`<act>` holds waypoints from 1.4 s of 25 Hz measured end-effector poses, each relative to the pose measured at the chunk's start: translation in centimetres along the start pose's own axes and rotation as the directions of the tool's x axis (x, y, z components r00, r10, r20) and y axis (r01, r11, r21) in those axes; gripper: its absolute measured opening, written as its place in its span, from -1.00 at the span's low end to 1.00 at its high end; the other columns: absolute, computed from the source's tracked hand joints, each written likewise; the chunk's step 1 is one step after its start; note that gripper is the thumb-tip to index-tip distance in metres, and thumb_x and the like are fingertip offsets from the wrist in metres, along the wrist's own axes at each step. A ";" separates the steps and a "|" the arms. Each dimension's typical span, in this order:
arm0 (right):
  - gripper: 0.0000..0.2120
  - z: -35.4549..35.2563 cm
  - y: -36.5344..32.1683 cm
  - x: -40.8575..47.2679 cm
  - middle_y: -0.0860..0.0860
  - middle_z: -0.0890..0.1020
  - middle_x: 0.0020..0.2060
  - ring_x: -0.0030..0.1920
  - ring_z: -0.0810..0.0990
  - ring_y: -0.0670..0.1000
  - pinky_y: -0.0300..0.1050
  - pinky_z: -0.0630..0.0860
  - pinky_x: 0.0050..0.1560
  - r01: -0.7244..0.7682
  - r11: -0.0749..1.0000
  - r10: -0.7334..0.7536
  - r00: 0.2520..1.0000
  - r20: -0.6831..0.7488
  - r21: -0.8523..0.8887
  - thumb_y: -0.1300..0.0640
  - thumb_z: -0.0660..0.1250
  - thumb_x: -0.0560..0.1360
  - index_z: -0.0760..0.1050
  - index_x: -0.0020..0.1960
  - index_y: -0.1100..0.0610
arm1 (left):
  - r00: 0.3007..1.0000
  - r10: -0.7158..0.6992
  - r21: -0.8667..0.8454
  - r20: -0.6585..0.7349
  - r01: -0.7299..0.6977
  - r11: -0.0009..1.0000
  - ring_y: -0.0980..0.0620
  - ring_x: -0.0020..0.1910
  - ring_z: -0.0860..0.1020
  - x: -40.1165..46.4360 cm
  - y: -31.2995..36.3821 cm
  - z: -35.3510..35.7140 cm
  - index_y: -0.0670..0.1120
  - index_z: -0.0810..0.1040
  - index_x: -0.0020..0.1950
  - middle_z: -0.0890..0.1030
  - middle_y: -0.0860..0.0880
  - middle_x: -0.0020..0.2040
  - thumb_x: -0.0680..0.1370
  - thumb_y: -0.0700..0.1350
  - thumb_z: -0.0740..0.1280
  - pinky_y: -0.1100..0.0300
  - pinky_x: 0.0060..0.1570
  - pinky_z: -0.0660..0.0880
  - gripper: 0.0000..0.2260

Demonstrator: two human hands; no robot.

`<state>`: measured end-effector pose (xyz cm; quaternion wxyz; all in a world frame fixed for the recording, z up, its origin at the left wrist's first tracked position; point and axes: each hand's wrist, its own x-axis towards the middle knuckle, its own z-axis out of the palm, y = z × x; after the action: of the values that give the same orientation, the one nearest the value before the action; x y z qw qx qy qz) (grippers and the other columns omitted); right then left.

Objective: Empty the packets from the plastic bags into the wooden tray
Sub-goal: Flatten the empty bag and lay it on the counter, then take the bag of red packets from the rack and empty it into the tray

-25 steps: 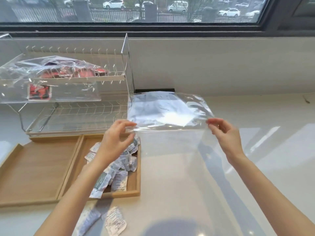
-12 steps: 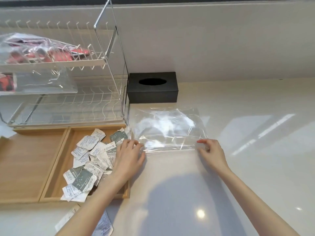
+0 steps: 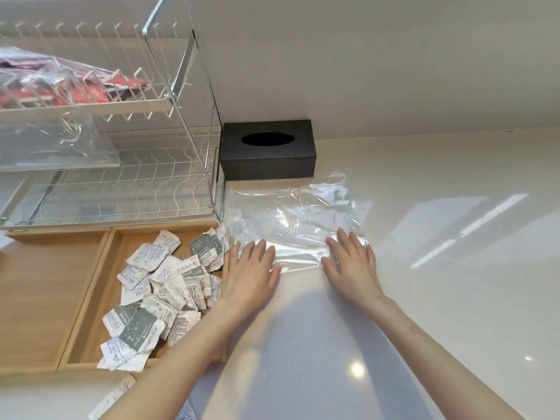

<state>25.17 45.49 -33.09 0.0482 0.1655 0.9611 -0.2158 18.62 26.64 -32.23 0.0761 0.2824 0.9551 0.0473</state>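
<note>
An empty clear plastic bag (image 3: pixel 291 219) lies flat on the white counter, right of the wooden tray (image 3: pixel 88 301). My left hand (image 3: pixel 251 271) presses its near left corner with straight fingers. My right hand (image 3: pixel 351 262) lies flat on its near right corner. Several white and grey-green packets (image 3: pixel 163 286) are heaped in the tray's right compartment, some hanging over its front rim. The tray's left compartment holds nothing. Another clear bag with red packets (image 3: pixel 60 86) sits on the rack's upper shelf.
A white wire dish rack (image 3: pixel 127 189) stands behind the tray. A black tissue box (image 3: pixel 268 151) sits against the wall just beyond the flat bag. Two loose packets (image 3: pixel 115 395) lie on the counter in front of the tray. Bare white counter spreads to the right.
The bag was held up in the air by both hands; it has come down onto the counter, and both hands have gone from pinching its edge to pressing flat on it.
</note>
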 end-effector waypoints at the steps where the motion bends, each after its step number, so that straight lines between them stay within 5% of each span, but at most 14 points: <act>1: -0.55 0.0 0.0 0.1 0.02 0.04 0.51 0.51 -0.07 0.05 0.07 -0.16 0.45 -0.005 1.000 0.005 1.000 0.021 0.000 -0.03 0.04 0.56 0.17 0.43 0.03 | 1.000 0.006 -0.004 -0.007 -0.006 1.000 -0.12 0.36 0.34 0.2 -0.1 0.0 -0.10 0.40 0.26 0.42 -0.11 0.35 0.42 0.12 -0.14 0.01 0.33 -0.10 -0.43; 13: -0.45 -3.8 -4.5 -1.9 0.00 -0.01 0.52 0.51 -0.11 0.03 0.05 -0.19 0.46 0.091 0.992 -0.096 0.994 -0.054 -0.087 -0.06 0.11 0.54 0.03 0.48 -0.01 | 0.995 -0.041 -0.063 -0.086 0.035 0.997 -0.07 0.50 0.01 -1.3 -1.6 -4.9 -0.05 0.14 0.45 0.14 -0.10 0.51 0.55 0.13 -0.02 -0.04 0.43 -0.13 -0.49; 17: -0.43 -5.3 -7.7 -3.5 -0.01 0.01 0.52 0.51 -0.12 0.03 0.07 -0.20 0.46 0.150 0.981 -0.160 0.984 -0.075 -0.127 -0.07 0.12 0.54 0.00 0.48 -0.03 | 0.989 -0.056 -0.036 -0.140 0.052 0.998 -0.07 0.50 0.02 -3.9 -3.2 -7.5 -0.03 0.11 0.46 0.14 -0.10 0.51 0.31 0.26 -0.29 -0.04 0.42 -0.07 -0.22; 22: -0.43 -5.6 -12.7 -6.0 -0.01 0.01 0.52 0.51 -0.11 0.01 0.03 -0.19 0.46 0.225 0.968 -0.236 0.967 -0.097 -0.113 -0.07 0.11 0.55 -0.02 0.48 -0.02 | 0.975 -0.080 -0.102 -0.205 0.060 0.993 -0.04 0.50 0.02 -7.8 -6.4 -10.6 -0.03 0.12 0.45 0.13 -0.07 0.51 0.56 0.14 0.01 -0.03 0.43 -0.11 -0.50; 35: -0.42 -3.3 -28.2 -7.5 -0.01 0.14 0.49 0.49 0.05 -0.02 -0.04 0.03 0.46 0.373 0.928 -0.360 0.895 -0.264 -0.004 -0.04 0.20 0.52 0.07 0.47 -0.01 | 0.885 -0.015 -0.177 -0.466 -0.076 0.981 -0.04 0.39 0.28 -14.1 -20.0 -17.1 -0.10 0.27 0.40 0.36 -0.09 0.40 0.55 0.03 0.16 0.03 0.34 0.19 -0.56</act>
<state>22.60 20.68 -17.64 -0.1236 0.0095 0.9677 -0.2196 16.75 1.43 -16.39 -0.1292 0.2692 0.9320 0.2056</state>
